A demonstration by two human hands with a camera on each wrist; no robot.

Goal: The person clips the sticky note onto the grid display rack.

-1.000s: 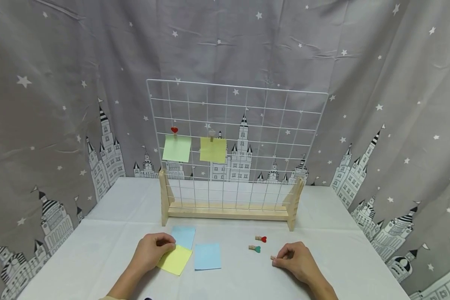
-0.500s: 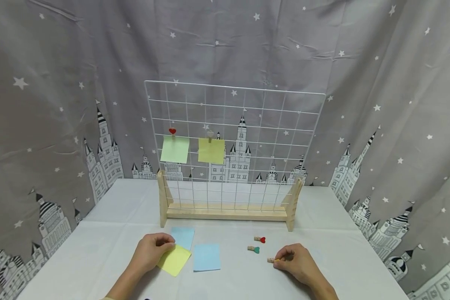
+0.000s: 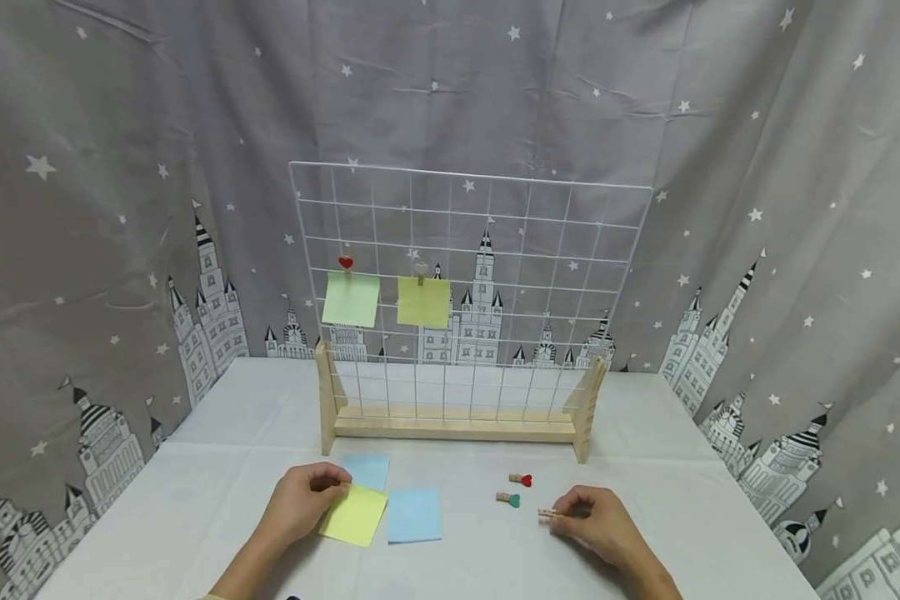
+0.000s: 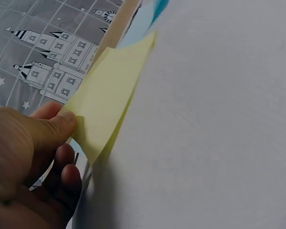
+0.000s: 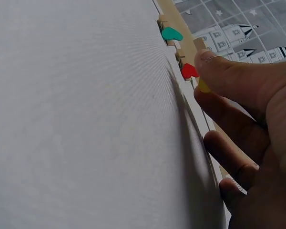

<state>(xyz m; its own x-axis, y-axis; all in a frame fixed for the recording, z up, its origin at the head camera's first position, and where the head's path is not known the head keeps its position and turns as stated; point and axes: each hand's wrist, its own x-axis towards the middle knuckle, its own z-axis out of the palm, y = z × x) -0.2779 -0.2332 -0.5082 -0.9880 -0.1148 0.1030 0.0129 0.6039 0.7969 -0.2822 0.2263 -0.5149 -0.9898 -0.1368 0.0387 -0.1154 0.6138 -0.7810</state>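
Observation:
My left hand (image 3: 300,502) pinches a yellow sticky note (image 3: 354,515) by its corner between thumb and fingers. In the left wrist view the note (image 4: 107,93) bends slightly, held above the white tabletop. My right hand (image 3: 598,525) pinches a small wooden clothespin (image 3: 547,513) between thumb and index finger; a bit of its yellow decoration (image 5: 204,86) shows below the thumb in the right wrist view. Two more clothespins lie left of that hand, one with a red heart (image 3: 526,480) and one with a green heart (image 3: 514,501).
Two blue sticky notes (image 3: 414,515) lie beside the left hand. Behind stands a white wire grid (image 3: 487,287) in a wooden base (image 3: 456,428). A green note (image 3: 352,300) and a yellow-green note (image 3: 423,304) hang from it by heart clothespins. A grey castle-print curtain (image 3: 450,83) encloses the back.
The clothespin in my right hand now shows more of its wooden end and has turned between the fingers. The yellow note in my left hand has tilted and shifted slightly right.

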